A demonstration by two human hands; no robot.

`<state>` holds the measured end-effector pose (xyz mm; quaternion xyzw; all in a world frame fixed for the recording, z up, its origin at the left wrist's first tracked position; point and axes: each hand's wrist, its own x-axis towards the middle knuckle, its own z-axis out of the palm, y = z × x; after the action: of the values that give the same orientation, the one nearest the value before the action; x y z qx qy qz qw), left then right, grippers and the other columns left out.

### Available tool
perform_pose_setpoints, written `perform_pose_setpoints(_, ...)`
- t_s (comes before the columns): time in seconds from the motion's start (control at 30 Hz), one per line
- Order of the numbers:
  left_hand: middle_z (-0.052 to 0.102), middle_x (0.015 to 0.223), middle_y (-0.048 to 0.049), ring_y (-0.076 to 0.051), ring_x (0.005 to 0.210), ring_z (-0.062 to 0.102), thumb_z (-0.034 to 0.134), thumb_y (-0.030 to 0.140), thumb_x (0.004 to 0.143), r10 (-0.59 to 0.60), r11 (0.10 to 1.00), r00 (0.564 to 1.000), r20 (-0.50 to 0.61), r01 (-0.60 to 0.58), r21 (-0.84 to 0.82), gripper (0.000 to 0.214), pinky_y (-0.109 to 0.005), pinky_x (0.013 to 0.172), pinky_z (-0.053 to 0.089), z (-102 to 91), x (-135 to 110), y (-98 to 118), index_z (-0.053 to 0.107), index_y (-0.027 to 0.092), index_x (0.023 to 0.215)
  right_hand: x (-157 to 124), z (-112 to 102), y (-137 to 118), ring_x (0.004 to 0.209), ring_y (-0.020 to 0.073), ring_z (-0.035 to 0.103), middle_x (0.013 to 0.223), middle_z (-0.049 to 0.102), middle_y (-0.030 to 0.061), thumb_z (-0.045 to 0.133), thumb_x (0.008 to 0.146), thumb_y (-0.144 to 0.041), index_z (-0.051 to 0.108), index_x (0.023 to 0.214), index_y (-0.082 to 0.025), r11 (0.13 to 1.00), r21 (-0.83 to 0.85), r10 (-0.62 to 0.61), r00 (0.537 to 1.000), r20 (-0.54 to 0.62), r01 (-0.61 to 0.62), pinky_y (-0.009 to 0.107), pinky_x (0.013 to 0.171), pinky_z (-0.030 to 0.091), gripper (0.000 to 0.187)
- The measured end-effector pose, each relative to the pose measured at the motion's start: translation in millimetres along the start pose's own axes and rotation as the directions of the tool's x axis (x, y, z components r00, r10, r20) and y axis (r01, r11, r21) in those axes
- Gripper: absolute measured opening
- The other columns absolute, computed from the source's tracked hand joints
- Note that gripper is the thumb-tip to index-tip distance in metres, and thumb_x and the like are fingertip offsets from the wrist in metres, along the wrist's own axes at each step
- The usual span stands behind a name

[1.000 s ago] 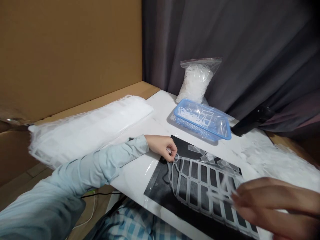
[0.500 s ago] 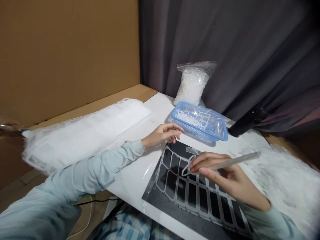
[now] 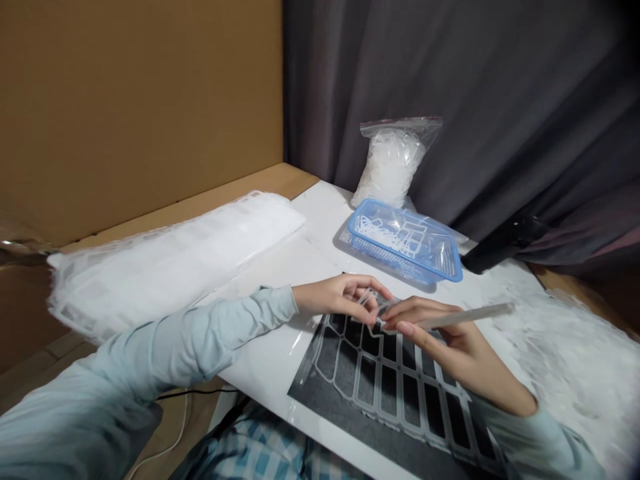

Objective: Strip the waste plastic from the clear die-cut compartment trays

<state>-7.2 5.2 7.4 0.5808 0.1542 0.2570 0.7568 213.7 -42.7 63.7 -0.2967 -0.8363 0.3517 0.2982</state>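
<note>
While a clear plastic lattice (image 3: pixel 397 373) lies on a dark mat (image 3: pixel 380 453) just below the grip, a clear strip (image 3: pixel 373 301) is pinched by the left hand (image 3: pixel 335 297), a pale stylus (image 3: pixel 470 316) is clasped in the right hand (image 3: pixel 440 333), and light pressure seems advisable.

Hands (image 3: pixel 340 298) (image 3: pixel 445 343) on clear plastic lattice (image 3: pixel 399 373)

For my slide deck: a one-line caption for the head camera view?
Left hand and right hand, gripping a pale strip, meet over a clear plastic lattice.
</note>
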Motion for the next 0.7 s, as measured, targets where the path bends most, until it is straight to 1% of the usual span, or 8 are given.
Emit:
perform_pose_setpoints(0.07,0.062,0.077,0.0008,-0.011,0.073,0.059,0.071,0.017,0.075,0.05,0.996,0.992,-0.119,-0.058,-0.065,0.038,-0.028,0.074,0.041,0.1,1,4,0.061,0.015,0.111,-1,-1,-1,0.085,0.0178,0.065,0.089,0.067,0.0052,0.059,0.095,-0.027,0.076,0.097,-0.023,0.998,-0.06,0.004,0.996,-0.088,-0.01,0.031,0.075,0.054,0.017)
perform_pose_setpoints(0.13,0.061,0.077,0.0003,-0.011,0.073,0.057,0.068,0.017,0.073,0.095,0.979,0.96,-0.264,-0.138,-0.148,0.036,-0.027,0.073,0.04,0.1,2,8,0.062,0.014,0.108,-3,-1,-2,0.077,0.0166,0.062,0.083,0.065,0.0041,0.059,0.095,-0.029,0.075,0.1,-0.024,0.993,-0.114,0.018,0.991,-0.131,-0.033,0.028,0.067,0.052,0.018)
perform_pose_setpoints(0.2,0.059,0.077,0.0004,-0.011,0.072,0.055,0.067,0.015,0.071,0.106,0.956,0.917,-0.385,-0.201,-0.215,0.036,-0.025,0.07,0.038,-0.7,3,10,0.061,0.014,0.107,-4,1,-3,0.073,0.0157,0.062,0.082,0.067,0.0038,0.057,0.096,-0.029,0.074,0.104,-0.024,0.989,-0.139,0.031,0.993,-0.115,-0.047,0.027,0.064,0.05,0.02)
perform_pose_setpoints(0.27,0.056,0.075,0.0015,-0.01,0.07,0.052,0.066,0.015,0.071,0.09,0.937,0.889,-0.449,-0.228,-0.263,0.036,-0.024,0.068,0.037,-2.8,3,10,0.061,0.014,0.106,-6,4,-5,0.073,0.0151,0.063,0.084,0.069,0.0033,0.055,0.097,-0.027,0.073,0.105,-0.024,0.989,-0.142,0.026,0.995,-0.1,-0.04,0.026,0.065,0.05,0.021)
perform_pose_setpoints(0.43,0.054,0.075,0.003,-0.008,0.071,0.052,0.065,0.019,0.076,0.084,0.937,0.866,-0.492,-0.236,-0.256,0.031,-0.022,0.07,0.039,-10.1,5,8,0.059,0.016,0.107,-6,5,-7,0.072,0.0149,0.065,0.082,0.07,0.0023,0.053,0.098,-0.026,0.073,0.104,-0.024,0.991,-0.135,-0.001,0.993,-0.121,-0.016,0.026,0.066,0.051,0.021)
perform_pose_setpoints(0.57,0.061,0.079,0.0013,-0.01,0.078,0.058,0.061,0.018,0.084,0.126,0.972,0.871,-0.475,-0.204,-0.117,0.02,-0.023,0.074,0.041,-9.8,6,4,0.065,0.018,0.104,-3,-4,0,0.074,0.0156,0.067,0.089,0.073,0.0033,0.055,0.097,-0.033,0.073,0.103,-0.022,0.972,-0.186,0.155,0.987,0.051,-0.143,0.026,0.064,0.052,0.022)
perform_pose_setpoints(0.63,0.065,0.08,-0.001,-0.011,0.08,0.06,0.057,0.012,0.085,0.146,0.986,0.887,-0.438,-0.166,-0.007,0.015,-0.025,0.08,0.042,-7.1,6,2,0.07,0.015,0.092,-2,-8,6,0.071,0.0152,0.068,0.088,0.074,0.0019,0.057,0.096,-0.037,0.071,0.109,-0.023,0.956,-0.217,0.231,0.963,0.137,-0.199,0.025,0.063,0.052,0.024)
perform_pose_setpoints(0.7,0.067,0.079,-0.0024,-0.011,0.079,0.06,0.057,0.005,0.083,0.151,0.987,0.906,-0.395,-0.118,0.107,0.017,-0.025,0.081,0.043,-3.4,7,0,0.072,0.013,0.08,-3,-11,10,0.071,0.015,0.069,0.086,0.074,0.0006,0.059,0.095,-0.038,0.07,0.11,-0.024,0.95,-0.224,0.262,0.943,0.203,-0.216,0.024,0.063,0.053,0.024)
